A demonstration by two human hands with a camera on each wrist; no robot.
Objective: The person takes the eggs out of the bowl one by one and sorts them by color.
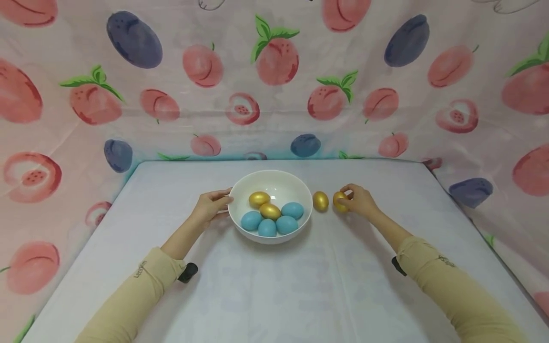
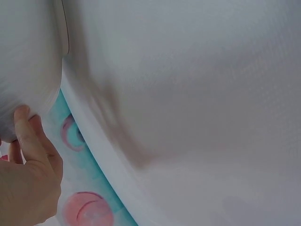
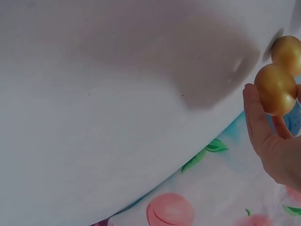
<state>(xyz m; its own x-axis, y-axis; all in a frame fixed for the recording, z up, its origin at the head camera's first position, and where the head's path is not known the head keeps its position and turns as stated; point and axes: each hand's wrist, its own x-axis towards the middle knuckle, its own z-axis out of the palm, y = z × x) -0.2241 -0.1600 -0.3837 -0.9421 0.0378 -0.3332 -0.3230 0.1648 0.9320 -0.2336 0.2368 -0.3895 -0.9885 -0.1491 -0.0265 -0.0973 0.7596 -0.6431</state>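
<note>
A white bowl (image 1: pixel 270 239) stands on the table, holding two gold eggs (image 1: pixel 259 199) and several blue eggs (image 1: pixel 286 225). At the bowl's left side my left hand (image 1: pixel 208 208) grips the rim, thumb at the edge and fingers against the outer wall. The left wrist view shows those fingers (image 2: pixel 30 136) against the bowl's side (image 2: pixel 28 56). To the right of the bowl, my right hand (image 1: pixel 360 201) pinches a gold egg (image 1: pixel 340 202) between thumb and fingers. Another gold egg (image 1: pixel 320 201) lies between that hand and the bowl.
A white cloth (image 1: pixel 274 290) covers the table. Behind and along the sides hangs a pink fabric (image 1: pixel 240 52) printed with fruit. Black devices (image 1: pixel 188 273) sit at both wrists, below the rolled beige sleeves (image 1: pixel 141 286).
</note>
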